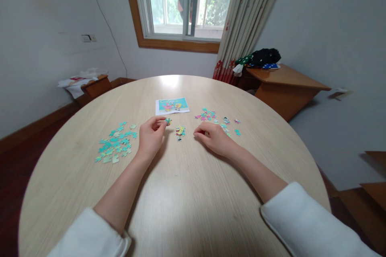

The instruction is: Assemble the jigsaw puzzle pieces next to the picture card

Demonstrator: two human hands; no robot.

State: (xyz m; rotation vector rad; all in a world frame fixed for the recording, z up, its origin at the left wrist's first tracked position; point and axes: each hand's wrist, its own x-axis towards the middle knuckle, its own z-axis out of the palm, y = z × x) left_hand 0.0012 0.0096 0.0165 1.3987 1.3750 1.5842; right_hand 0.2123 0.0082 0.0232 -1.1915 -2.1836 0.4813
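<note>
Pinched in the fingertips of my left hand point(152, 134) is a teal and yellow jigsaw puzzle piece point(168, 121), held just above the table. To its right lies a small joined section of puzzle point(180, 132), showing a yellow cartoon figure. My right hand point(212, 136) rests right of that section with its fingers curled together; whether anything is between them is hidden. Behind both hands lies a reference picture point(172, 106) with a pink and a yellow character on teal. Left of my left hand spreads a pile of loose teal and pale green pieces point(116, 142).
Pink and teal loose pieces point(205, 115) lie beyond my right hand, with several more scattered beside them. Everything sits on a round wooden table point(169, 209). Past it stand a window point(183, 4), a curtain point(241, 16) and a side desk point(289, 78) with cloth on top.
</note>
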